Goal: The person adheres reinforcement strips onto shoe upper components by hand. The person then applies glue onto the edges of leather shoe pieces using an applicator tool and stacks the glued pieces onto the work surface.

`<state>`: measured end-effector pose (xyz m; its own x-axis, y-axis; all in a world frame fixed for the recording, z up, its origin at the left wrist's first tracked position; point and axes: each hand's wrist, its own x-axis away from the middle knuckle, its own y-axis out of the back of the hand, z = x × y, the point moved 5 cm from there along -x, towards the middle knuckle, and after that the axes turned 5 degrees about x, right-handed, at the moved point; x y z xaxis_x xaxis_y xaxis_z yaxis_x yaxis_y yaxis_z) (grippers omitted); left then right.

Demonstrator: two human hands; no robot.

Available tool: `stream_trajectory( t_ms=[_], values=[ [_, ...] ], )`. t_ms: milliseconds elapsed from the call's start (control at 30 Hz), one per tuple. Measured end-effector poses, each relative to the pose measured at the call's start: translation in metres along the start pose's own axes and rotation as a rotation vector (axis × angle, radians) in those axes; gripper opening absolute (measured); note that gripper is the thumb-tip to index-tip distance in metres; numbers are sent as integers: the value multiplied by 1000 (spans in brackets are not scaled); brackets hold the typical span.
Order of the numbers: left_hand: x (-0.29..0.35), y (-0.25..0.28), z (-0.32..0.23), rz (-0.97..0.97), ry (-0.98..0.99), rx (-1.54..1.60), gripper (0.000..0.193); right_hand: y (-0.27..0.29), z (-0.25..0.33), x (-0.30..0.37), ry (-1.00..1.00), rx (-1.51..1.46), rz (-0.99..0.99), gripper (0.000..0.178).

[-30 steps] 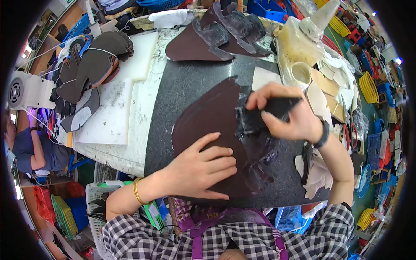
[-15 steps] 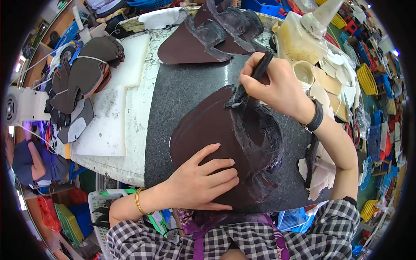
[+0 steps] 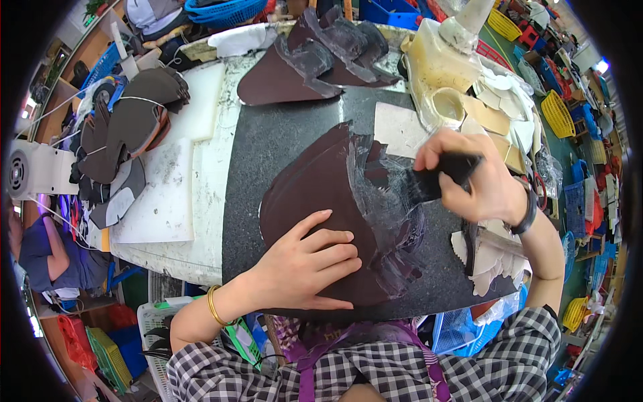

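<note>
The left hand (image 3: 311,261) lay flat, fingers spread and gripping nothing, on a maroon-brown sheet piece (image 3: 311,184). The right hand (image 3: 485,177) was clamped on a black applicator (image 3: 461,167). The piece lay left of the right-hand grip, on the dark speckled slab (image 3: 251,157). Its left portion was smooth and matte, with a broad curved edge. Its right portion, nearest the applicator, carried a grey-black coating (image 3: 382,197), streaked, uneven and glossy in places. Applicator contact could not be determined.
</note>
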<state>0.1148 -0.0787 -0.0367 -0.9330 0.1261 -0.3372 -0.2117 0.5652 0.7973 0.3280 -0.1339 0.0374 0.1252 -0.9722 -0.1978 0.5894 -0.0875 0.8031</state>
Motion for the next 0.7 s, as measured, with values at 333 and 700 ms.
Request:
stream_trajectory(
  t_ms=[333, 700],
  values=[
    [-5, -4, -33, 151, 104, -430, 41, 11, 6, 16, 190, 7, -183, 17],
    [40, 70, 69, -1023, 519, 769, 37, -57, 31, 26, -246, 22, 769, 66]
  ],
)
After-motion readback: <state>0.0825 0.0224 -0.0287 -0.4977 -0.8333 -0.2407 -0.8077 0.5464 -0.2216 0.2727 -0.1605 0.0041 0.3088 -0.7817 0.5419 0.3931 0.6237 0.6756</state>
